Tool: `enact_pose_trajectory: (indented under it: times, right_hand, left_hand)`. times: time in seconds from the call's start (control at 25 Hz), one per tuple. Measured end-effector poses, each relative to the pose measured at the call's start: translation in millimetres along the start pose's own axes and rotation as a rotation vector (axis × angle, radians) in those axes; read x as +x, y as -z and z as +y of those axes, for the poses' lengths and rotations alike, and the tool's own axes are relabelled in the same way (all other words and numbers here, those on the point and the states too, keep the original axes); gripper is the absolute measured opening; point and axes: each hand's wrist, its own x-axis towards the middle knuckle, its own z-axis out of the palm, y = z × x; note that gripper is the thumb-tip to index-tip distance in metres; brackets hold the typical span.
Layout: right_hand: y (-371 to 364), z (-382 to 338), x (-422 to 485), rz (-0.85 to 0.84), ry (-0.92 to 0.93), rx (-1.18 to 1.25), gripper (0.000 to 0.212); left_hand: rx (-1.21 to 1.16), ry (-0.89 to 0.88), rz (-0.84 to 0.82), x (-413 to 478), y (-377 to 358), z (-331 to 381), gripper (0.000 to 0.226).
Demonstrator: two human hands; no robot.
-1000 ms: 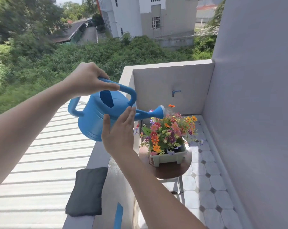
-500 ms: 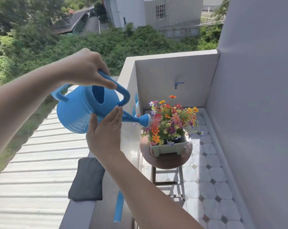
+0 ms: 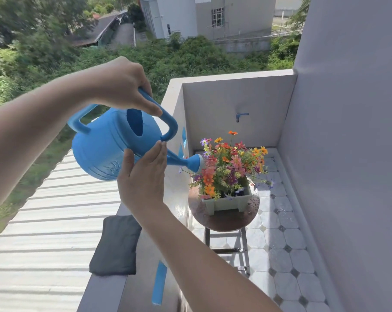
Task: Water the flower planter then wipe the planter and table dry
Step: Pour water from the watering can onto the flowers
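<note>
Balcony: left hand (image 3: 123,84) tilts can (image 3: 109,145).

Things I can't see well from here

My right hand (image 3: 143,179) covers part of the blue watering can (image 3: 109,145) and where its spout joins. The flowers (image 3: 226,167) hide the soil in the planter (image 3: 226,202). The planter covers the middle of the round table (image 3: 224,218). Both my arms run off the picture's edge. The trees at far left look blurry.
</note>
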Motion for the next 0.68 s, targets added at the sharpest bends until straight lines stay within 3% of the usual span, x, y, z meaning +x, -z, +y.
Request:
enact_pose_trajectory:
  times: [0.28, 0.68]
  right_hand:
    - [0, -6, -14, -0.032, -0.026, 0.048, 0.074]
    - [9, -14, 8, 0.084, 0.066, 0.035, 0.071]
  left_hand:
    - [-0.012, -0.016, -0.065, -4, 4, -1, 0.033]
    - [0.035, -0.027, 0.019, 5, 25, 6, 0.035]
